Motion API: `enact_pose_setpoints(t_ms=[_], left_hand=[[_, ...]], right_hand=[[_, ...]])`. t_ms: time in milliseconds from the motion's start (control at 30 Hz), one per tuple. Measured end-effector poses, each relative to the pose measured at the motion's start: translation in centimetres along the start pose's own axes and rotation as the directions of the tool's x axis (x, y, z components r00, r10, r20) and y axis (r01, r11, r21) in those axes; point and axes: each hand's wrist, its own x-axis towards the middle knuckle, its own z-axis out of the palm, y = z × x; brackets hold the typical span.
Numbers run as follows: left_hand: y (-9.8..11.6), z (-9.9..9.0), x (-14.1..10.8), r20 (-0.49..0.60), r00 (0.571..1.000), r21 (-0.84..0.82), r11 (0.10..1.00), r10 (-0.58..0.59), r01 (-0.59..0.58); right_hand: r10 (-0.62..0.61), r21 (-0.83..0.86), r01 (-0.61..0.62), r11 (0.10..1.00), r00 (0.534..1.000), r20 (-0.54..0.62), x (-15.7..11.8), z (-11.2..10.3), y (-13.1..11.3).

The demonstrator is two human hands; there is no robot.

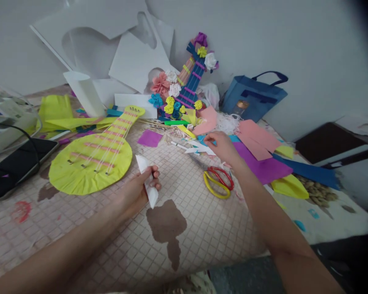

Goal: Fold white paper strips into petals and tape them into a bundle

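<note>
One folded white paper (143,165) pinched between left hand's (148,182) fingers, one scissors (218,182) below right hand's (221,146) curled fingertips

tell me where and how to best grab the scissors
Grip the scissors by the yellow loop and red loop, bringing the right hand in from the near side and above. The loops lie toward the person, while the blades point away and to the left, toward the paper scraps, so this approach should keep fingers off the edges.
</note>
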Motion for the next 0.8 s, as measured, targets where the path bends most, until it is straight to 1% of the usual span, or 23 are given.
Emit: enact_pose_setpoints(t_ms=[33,67,133,233,333,433,567,633,700,733,767,800], left_hand=[[-0.1,0.0,0.0,-0.001,1.000,0.009,1.000,-0.022,0.022],[-0.2,0.1,0.0,-0.006,0.999,0.019,0.999,-0.038,0.038],[-0.3,0.1,0.0,-0.013,0.998,0.041,0.997,-0.059,0.060],[-0.5,0.0,0.0,-0.020,0.996,0.059,0.995,-0.083,0.084],[-0.6,-0.2,-0.1,-0.010,0.996,0.069,0.993,-0.093,0.093],[-0.6,-0.3,-0.2,0.004,0.995,0.068,0.992,-0.103,0.102],[-0.6,-0.3,-0.1,-0.008,0.995,0.061,0.993,-0.097,0.098],[-0.6,-0.4,0.0,-0.022,0.996,0.057,0.994,-0.087,0.088],[-0.7,-0.4,0.2,-0.021,0.997,0.048,0.996,-0.073,0.074],[-0.7,-0.4,0.3,-0.019,0.998,0.044,0.997,-0.064,0.065],[-0.8,-0.4,0.4,-0.019,0.998,0.041,0.998,-0.055,0.055],[-0.8,-0.3,0.4,-0.026,0.999,0.042,0.998,-0.044,0.045]], right_hand=[[-0.031,-0.074,0.037,0.997,0.995,0.094,0.6,0.0,1.2],[-0.044,-0.083,0.057,0.995,0.988,0.145,1.0,0.2,2.1],[-0.056,-0.093,0.077,0.993,0.976,0.212,1.4,0.8,3.0],[-0.048,-0.095,0.074,0.993,0.966,0.254,1.3,1.7,2.9],[-0.026,-0.089,0.052,0.995,0.959,0.281,1.3,2.1,2.7],[0.018,-0.065,0.001,0.998,0.958,0.288,1.4,1.7,3.0],[0.081,0.009,-0.087,0.996,0.963,0.255,1.3,0.4,3.1],[0.111,0.066,-0.127,0.990,0.972,0.209,0.9,-0.1,2.2],[0.139,0.200,-0.169,0.965,0.978,0.155,0.0,0.1,0.2],[0.200,0.445,-0.231,0.866,0.973,0.115,-0.7,0.5,-1.2],[0.236,0.644,-0.275,0.714,0.960,0.149,-1.4,1.0,-2.9],[0.246,0.769,-0.314,0.557,0.947,0.209,-2.2,1.7,-4.7]])
